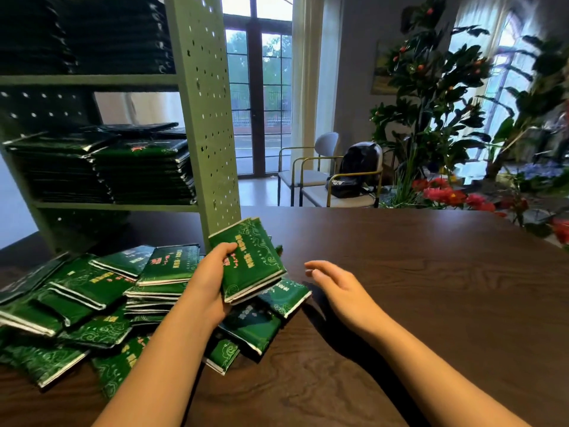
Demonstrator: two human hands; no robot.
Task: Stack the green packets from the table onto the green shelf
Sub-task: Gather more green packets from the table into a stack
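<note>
Now gripping stacked green packets (255, 263) in the left hand (212, 282), holding the right hand (335, 288) loose-fingered just beside them, over the table (431, 288).

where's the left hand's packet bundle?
Head view, centre-left: the packet bundle, gripped by the left hand, tilts above the loose packets, by the shelf upright.

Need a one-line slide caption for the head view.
Left hand holds green packets above the pile on the table; right hand open, shelf behind.
</note>
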